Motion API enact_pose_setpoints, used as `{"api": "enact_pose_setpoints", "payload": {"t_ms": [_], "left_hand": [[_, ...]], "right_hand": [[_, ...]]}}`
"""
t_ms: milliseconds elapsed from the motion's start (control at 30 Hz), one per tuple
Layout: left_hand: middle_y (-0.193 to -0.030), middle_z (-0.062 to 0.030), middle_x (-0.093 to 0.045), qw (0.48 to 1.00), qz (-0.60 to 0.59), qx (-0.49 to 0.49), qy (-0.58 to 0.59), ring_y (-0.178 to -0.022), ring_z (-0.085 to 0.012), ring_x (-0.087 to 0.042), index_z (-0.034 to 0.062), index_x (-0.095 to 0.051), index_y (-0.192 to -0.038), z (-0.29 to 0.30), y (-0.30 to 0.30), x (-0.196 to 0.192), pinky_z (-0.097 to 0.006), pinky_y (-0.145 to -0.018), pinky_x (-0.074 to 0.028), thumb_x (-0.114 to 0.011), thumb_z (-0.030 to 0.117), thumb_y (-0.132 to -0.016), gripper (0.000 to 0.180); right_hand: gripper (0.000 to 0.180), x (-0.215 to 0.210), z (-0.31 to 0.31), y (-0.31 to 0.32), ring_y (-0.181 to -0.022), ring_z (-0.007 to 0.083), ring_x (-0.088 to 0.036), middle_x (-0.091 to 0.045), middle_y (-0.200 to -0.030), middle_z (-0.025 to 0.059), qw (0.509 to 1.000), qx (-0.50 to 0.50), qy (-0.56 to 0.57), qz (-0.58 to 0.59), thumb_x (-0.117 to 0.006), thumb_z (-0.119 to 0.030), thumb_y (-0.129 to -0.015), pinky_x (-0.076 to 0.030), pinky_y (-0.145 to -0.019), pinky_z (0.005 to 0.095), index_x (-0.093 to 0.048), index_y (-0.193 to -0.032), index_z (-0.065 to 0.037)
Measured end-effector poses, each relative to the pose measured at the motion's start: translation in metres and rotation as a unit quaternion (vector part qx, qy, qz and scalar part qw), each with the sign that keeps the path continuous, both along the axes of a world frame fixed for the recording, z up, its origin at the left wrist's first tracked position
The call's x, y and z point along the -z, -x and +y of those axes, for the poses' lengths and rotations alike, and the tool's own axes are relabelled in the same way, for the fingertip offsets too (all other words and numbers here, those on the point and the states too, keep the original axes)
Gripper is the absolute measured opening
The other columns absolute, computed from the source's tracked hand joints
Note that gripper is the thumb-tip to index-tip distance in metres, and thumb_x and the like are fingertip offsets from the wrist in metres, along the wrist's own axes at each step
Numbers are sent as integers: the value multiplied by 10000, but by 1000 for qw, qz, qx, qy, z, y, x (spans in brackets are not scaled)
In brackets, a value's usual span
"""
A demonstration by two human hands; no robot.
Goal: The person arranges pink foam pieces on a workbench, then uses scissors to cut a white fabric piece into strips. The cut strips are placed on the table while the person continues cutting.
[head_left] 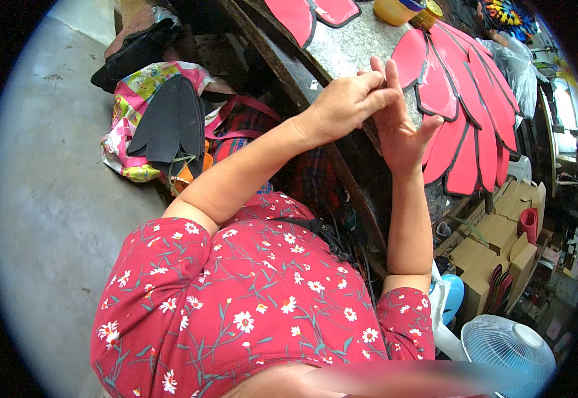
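My left hand [345, 103] reaches to the edge of a grey speckled table [349, 46], its fingers pinched together against the fingers of my right hand [402, 132]. What the pinch holds is hidden. My right hand stands upright with the palm open, thumb out, and fingertips at the edge of a red petal-shaped piece with a black rim [410, 56]. Several more red pieces [465, 113] lie fanned out over the table to the right of both hands.
Two yellow containers [395, 10] stand at the table's far side. A colourful bag [126, 106] with black shaped pieces [169, 119] lies on the concrete floor [50, 199] to my left. Cardboard boxes [495, 245] and a white fan [508, 348] are at the lower right.
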State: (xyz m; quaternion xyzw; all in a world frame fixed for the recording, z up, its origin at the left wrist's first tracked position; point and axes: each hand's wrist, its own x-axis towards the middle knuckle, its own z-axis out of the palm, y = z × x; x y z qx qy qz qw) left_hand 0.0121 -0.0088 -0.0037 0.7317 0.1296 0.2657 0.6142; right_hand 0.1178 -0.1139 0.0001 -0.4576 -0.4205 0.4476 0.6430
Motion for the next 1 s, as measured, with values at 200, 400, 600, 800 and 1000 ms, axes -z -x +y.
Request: {"api": "enact_pose_setpoints", "payload": {"t_ms": [200,400,600,800,1000], "left_hand": [[-693,23,-550,987,-50,98,120,-567,-47,-496,63,-633,-922,10,4,1,-204,-476,-395,-544,287,-1016,258],[-675,26,-529,985,-81,25,153,-541,-45,-464,68,-626,-885,9,10,-2,-204,-471,-384,-512,298,-1030,295],[-727,-15,-603,996,-65,-58,-1,-599,-72,-547,39,-654,-940,16,8,-1,-225,-506,-428,-525,332,-1025,331],[-726,-38,-646,973,-30,-102,-204,-606,-80,-589,28,-675,-950,25,15,2,-234,-545,-464,-572,273,-991,268],[-704,-6,-620,980,-11,-84,181,-605,-60,-563,32,-674,-939,39,23,-3,-219,-542,-454,-532,238,-993,256]], "right_hand": [[1230,0,-1,0,-1484,281,-196,-101,-1641,151,999,-18,-10,44,-119,-970,-713,-145,-1193,428,-132,-1580,-97],[1229,4,1,-5,-1487,291,-194,-135,-1634,155,998,-26,-31,53,-119,-963,-724,-134,-1197,438,-169,-1571,-75],[1201,12,-1,-10,-1467,309,-246,-153,-1628,161,998,-54,-24,-15,-102,-940,-756,-126,-1203,451,-330,-1516,-38],[1006,11,2,-11,-1439,353,-279,-238,-1595,190,899,139,-96,-403,-105,-835,-868,-146,-1190,477,-663,-1279,-106],[826,2,-1,-19,-1421,357,-300,-279,-1576,212,781,215,-144,-569,-194,-759,-928,-176,-1165,463,-720,-1212,-189]]}}
